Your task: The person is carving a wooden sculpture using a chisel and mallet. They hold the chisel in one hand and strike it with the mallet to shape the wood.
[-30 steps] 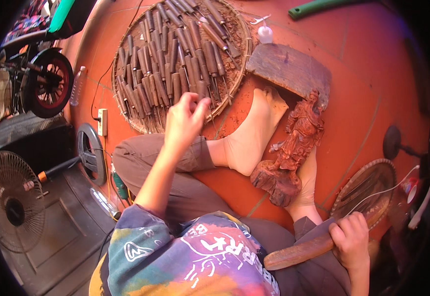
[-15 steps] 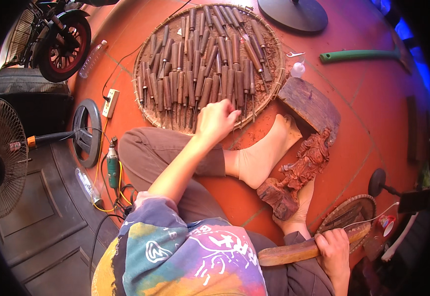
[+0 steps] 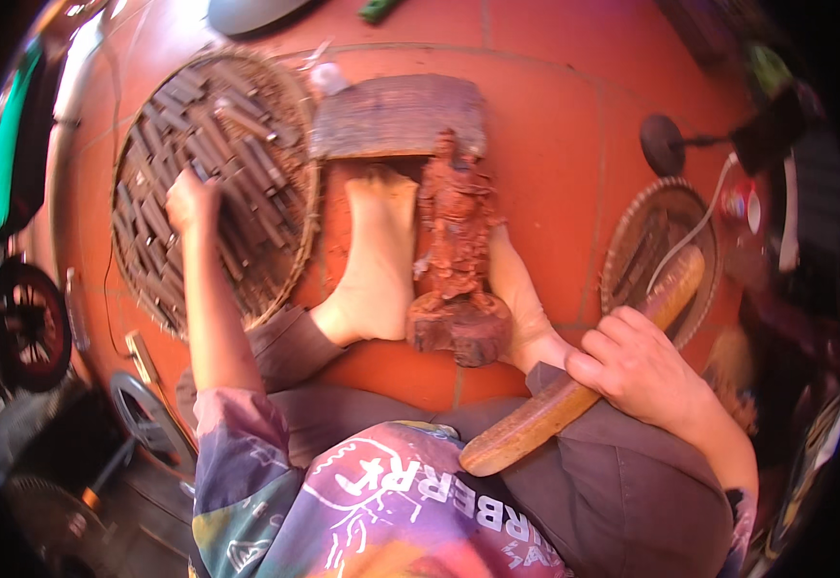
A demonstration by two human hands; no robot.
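My left hand [image 3: 194,200] is over a round woven tray [image 3: 312,207] full of wood-handled chisels [image 3: 237,159]. Its fingers are curled closed among the handles, and whether they grip one is hidden. In my right hand [image 3: 632,361], a long wooden mallet [image 3: 545,409] lies slanted over my right thigh, its narrower end pointing away from me. Between my bare feet stands a carved reddish-brown wooden figure [image 3: 459,226] on a rough base. The figure's far end reaches a dark, worn wooden block [image 3: 396,116].
A smaller woven tray [image 3: 622,246] with dark tools sits to the right, near a red-and-white cup [image 3: 743,205] and a round-based black stand [image 3: 663,144]. A small white bottle [image 3: 328,79] is beyond the large tray. At far left are a wheel [image 3: 27,326] and a power strip [image 3: 141,356].
The view has swung right, so the tray and carving appear farther left. My left hand has gone from the tray's near edge in among the handles. My right hand keeps the mallet.
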